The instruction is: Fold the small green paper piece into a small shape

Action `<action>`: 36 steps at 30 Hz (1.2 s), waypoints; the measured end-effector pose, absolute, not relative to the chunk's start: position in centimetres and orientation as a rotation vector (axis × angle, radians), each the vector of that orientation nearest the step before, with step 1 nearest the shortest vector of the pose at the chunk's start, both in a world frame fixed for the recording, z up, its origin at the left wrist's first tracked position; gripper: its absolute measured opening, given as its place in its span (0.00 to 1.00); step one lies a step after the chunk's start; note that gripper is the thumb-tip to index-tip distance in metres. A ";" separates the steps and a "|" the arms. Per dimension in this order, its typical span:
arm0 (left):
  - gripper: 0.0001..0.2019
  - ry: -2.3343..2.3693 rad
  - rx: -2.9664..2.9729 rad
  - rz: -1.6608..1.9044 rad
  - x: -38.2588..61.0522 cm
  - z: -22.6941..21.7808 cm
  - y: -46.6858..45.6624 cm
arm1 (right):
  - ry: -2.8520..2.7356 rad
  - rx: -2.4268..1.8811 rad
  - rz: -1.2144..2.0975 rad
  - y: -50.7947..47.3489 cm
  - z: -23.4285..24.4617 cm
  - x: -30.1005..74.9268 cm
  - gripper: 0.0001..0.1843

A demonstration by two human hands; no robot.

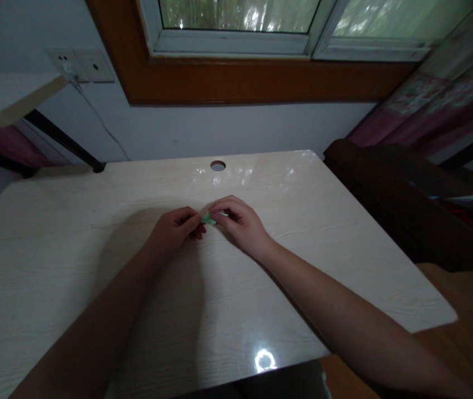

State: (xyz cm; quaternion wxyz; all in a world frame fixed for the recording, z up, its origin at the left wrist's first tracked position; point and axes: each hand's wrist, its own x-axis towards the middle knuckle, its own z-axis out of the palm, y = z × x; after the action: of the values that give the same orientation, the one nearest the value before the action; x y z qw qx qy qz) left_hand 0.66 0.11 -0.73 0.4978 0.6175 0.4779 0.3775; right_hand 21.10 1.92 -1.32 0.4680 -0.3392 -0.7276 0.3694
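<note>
A small piece of green paper (208, 218), seemingly folded, is held just above the desk between both hands. My left hand (178, 226) pinches its left end between thumb and fingers. On the other side, my right hand (239, 219) grips it with thumb and fingertips, and a pale edge shows between those fingers. Most of the piece is covered by fingertips, so its full shape is hidden.
The light wood-grain desk (286, 221) has a round cable hole (218, 165) near its back edge. At the left stands a raised shelf (7, 100) on black legs. A white cable (98, 119) runs down from the wall socket (67, 64). Dark wooden furniture (386, 199) adjoins the right side.
</note>
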 end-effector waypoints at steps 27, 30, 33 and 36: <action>0.10 1.133 1.545 0.852 0.4 -0.3 0.0 | -1.881 -0.744 0.945 1.7 -1.1 20.9 0.03; 0.10 1.147 1.562 0.853 0.4 -0.3 -0.1 | -1.869 -0.757 0.959 1.7 -1.1 20.9 0.04; 0.09 1.133 1.524 0.934 0.5 -0.5 -0.2 | -1.849 -0.782 0.957 1.8 -1.1 20.9 0.05; 0.09 1.081 1.482 1.039 0.8 -0.7 -0.5 | -1.788 -0.821 0.954 1.8 -1.0 20.8 0.05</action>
State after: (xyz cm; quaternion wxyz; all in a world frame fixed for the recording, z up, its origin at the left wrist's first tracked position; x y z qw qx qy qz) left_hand 0.76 -0.46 -0.69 0.4940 0.6113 0.4457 0.4286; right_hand 20.80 1.83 -1.05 0.4595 -0.3335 -0.7263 0.3875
